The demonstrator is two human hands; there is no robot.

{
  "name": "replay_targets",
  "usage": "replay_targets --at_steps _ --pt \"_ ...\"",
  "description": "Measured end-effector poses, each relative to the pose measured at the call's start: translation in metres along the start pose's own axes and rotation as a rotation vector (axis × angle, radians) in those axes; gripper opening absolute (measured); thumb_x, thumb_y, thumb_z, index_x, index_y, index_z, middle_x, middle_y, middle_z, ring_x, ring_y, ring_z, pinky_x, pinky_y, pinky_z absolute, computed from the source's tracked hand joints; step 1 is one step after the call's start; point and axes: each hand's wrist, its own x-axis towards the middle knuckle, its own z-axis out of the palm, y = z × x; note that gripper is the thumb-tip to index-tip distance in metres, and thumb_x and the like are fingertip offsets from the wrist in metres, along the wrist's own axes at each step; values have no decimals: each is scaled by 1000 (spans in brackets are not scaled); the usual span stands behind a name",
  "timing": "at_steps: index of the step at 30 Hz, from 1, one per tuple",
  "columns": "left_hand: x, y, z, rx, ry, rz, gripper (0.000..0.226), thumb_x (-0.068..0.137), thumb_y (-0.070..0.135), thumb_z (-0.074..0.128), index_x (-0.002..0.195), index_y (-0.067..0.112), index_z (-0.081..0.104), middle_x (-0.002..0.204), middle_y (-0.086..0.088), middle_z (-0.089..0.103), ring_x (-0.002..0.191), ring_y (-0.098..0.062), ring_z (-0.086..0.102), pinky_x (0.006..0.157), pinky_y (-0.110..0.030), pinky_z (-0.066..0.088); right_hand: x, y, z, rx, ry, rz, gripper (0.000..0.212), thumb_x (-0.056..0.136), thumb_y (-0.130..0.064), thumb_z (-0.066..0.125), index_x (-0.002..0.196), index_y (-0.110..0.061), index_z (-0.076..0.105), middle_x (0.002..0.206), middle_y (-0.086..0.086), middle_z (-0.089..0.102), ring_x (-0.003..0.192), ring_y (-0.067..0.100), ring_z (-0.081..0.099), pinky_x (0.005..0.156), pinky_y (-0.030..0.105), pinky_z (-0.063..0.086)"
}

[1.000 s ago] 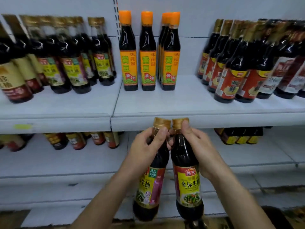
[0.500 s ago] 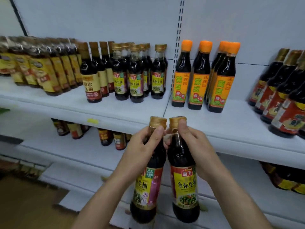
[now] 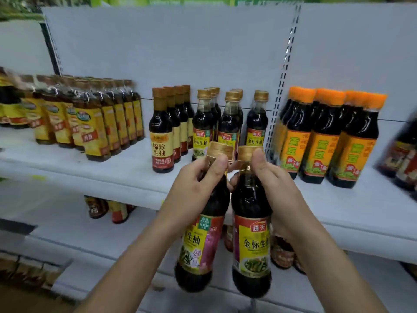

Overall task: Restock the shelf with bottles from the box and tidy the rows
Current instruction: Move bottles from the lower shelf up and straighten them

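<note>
White shelf (image 3: 361, 213) spans the view, carrying rows of dark sauce bottles. Orange-capped bottles (image 3: 320, 143) stand right, gold-capped bottles (image 3: 228, 125) far centre. Near, off the shelf and in front of its edge, two more gold-capped ones are upright, side by side: left bottle (image 3: 198, 245) in left hand (image 3: 191, 195), right bottle (image 3: 250, 245) in right hand (image 3: 279, 197). Fingers (image 3: 216, 168) curl round each neck, gripping just under the caps.

White shelf (image 3: 126, 177), gold-capped dark bottles (image 3: 225, 125) mid-row, orange-capped bottles (image 3: 320, 141) right, blurred, perhaps shrink-wrapped packs (image 3: 94, 123) left
</note>
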Motion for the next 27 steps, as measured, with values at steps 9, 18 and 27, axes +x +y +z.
replay_targets --at_steps 9,18,27 --pt "54 8 -57 -28 -36 88 53 91 68 51 99 20 71 92 -6 76 95 -28 73 95 -59 52 43 -33 46 13 81 -74 63 96 -57 46 100 1 71 82 13 73 77 26 71 74 36 58" --pt "90 18 -71 -41 -30 141 41 95 60 52 99 25 71 88 -1 78 90 -23 75 91 -57 56 80 -45 54 -10 127 -138 61 97 -58 45 97 -3 71 86 16 74 80 28 72 78 45 60" --pt "121 6 -77 -2 -29 228 37 97 51 47 99 22 69 85 3 77 85 -7 73 76 -14 53 120 -36 54 -71 175 -228 58 97 -57 45 99 -6 72 88 18 75 86 30 75 85 45 58"
